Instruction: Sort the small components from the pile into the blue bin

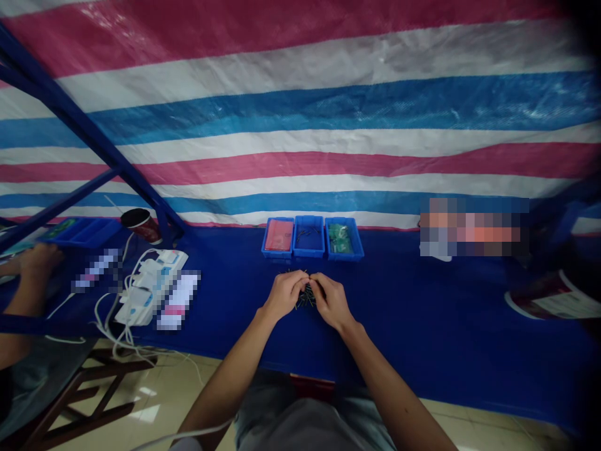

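My left hand [286, 295] and my right hand [331, 300] meet at the fingertips over the blue table. Both are closed, thumbs against the fingers; anything pinched between them is too small to make out. Beneath the fingers lies a loose pile of thin dark pieces [307, 297], like screws or pins, partly hidden by my hands. Just beyond stand three blue bins side by side. Pink packets [280, 235] fill the left bin [277, 254]. A few thin dark pieces [308, 232] lie in the middle bin [308, 254]. Green packets [340, 238] are in the right bin [346, 257].
Left of me lie a white power strip [149, 287] with tangled cables and a phone [178, 302]. A dark cup [142, 227] stands behind them. A co-worker's hand [41, 258] is at far left. Another cup [554, 297] is at right. Striped sheeting [300, 119] hangs behind.
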### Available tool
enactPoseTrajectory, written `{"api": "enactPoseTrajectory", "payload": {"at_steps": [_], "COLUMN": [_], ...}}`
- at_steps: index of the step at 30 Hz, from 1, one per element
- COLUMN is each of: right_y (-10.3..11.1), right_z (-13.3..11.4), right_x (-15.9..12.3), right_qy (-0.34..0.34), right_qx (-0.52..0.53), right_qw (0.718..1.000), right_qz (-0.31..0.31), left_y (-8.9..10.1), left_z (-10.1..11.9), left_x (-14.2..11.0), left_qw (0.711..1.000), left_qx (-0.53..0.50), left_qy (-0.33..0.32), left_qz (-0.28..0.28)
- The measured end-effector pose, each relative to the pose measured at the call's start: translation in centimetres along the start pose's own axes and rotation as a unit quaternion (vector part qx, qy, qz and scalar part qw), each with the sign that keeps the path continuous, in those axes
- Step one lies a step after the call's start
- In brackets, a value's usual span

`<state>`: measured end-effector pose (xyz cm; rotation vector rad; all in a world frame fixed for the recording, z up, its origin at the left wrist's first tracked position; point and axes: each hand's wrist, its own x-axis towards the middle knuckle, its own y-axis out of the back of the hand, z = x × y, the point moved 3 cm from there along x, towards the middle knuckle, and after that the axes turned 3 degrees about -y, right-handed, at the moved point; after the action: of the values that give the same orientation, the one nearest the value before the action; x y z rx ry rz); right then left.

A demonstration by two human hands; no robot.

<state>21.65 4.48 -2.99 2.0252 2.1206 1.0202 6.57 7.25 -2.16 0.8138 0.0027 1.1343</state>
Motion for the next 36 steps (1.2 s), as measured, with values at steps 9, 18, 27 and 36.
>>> {"api": "enactPoseTrajectory", "payload": {"at_steps": [9,18,27,36], "right_y": [0.0,-0.2,0.1,0.0], "right_z": [0.0,0.3,0.8,-0.1], "right_x": [0.1,0.1,0.0,0.2], "right_qy": [-0.027,-0.054,-0.057,0.039], "right_qx": [0.001,-0.026,-0.033,-0.120], "right_qw": [1.000,0.998,0.996,0.992], "right_qz": [0.013,0.034,0.054,0.014], "left_y": [0.0,-0.1,-0.2,0.2], "left_z": [0.2,0.3,0.2,0.1], "left_x": [0.0,-0.1,-0.2,-0.1], "left_qw": [0.999,0.996,0.994,0.997], "left_qx": [-0.004,0.033,0.048,0.036], "left_qy": [-0.038,-0.084,-0.086,-0.047], "left_qz": [0.012,0.025,0.046,0.049]}}
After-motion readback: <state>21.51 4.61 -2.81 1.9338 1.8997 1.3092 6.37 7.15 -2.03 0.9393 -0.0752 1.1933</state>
